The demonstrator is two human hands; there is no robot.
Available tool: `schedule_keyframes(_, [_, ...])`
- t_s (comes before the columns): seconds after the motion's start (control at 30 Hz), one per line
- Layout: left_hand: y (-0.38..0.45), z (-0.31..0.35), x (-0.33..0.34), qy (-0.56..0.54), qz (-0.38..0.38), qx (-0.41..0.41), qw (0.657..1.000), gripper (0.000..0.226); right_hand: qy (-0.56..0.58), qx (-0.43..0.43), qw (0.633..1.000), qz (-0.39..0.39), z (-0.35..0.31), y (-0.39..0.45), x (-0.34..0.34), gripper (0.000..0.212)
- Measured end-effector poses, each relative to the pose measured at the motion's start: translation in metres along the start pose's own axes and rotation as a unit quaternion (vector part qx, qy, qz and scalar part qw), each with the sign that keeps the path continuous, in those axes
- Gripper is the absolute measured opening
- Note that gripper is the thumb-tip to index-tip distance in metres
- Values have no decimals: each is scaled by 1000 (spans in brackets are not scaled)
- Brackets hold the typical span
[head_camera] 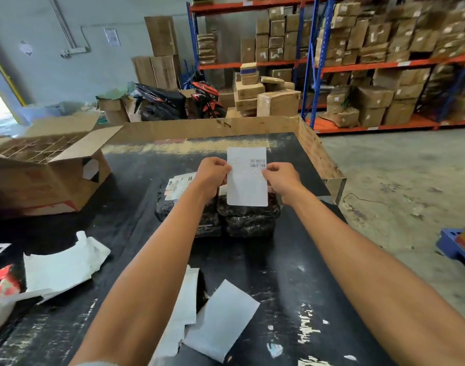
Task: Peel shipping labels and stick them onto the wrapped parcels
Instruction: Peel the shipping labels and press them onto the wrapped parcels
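Seen from a head-worn camera: both hands are raised over a black counter [292, 273], holding one white shipping label [247, 178] upright between them. The left hand [212, 173] pinches its left edge and the right hand [280, 178] pinches its right edge, a barcode showing near the top. Just below and beyond the label sit black wrapped parcels [249, 220]; the left parcel [170, 202] already carries a label [177, 184]. The step appears to be peeling the backing: it would go best started at one corner, keeping the sticky face off the fingers, then lowered flat onto the bare right parcel and smoothed outward. Loose white backing sheets [220, 320] lie near on the counter, more crumpled paper [65, 265] at near left. An open cardboard box [41, 178] stands at left. Shelving with cartons [384, 48] fills the far right.
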State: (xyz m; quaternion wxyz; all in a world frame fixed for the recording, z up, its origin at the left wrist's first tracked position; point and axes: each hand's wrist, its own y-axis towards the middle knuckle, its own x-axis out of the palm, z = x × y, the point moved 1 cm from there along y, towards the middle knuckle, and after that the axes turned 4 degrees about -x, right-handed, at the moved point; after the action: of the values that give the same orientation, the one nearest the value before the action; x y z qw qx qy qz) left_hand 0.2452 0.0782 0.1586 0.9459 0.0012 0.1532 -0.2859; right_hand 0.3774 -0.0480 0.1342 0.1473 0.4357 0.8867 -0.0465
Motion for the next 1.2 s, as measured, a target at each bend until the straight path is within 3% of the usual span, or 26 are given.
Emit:
schedule_keyframes(0.2, [43,-10,-7,20,-16,-60,998,10,-57,14,997,45,0,24,15,38])
schedule_keyframes(0.3, [56,-13,-7,34,10,-72,997,6,-95,6,994,56,-1,32,20,30])
schedule_keyframes(0.4, [62,-15,-6,56,24,-71,996,29,-132,-2,989,62,0,36,23,15])
schedule_keyframes(0.57, [60,-14,-3,128,36,-31,991,37,-192,-14,979,65,2,39,21,43])
schedule_keyframes(0.87, [63,-21,7,164,66,9,984,61,-264,-37,962,56,2,39,23,39])
schedule_keyframes(1.13, [58,-24,12,226,98,40,968,59,-343,-84,934,55,8,34,32,22])
schedule_keyframes(1.2, [56,-25,14,244,98,48,964,43,-351,-101,929,57,14,34,35,21])
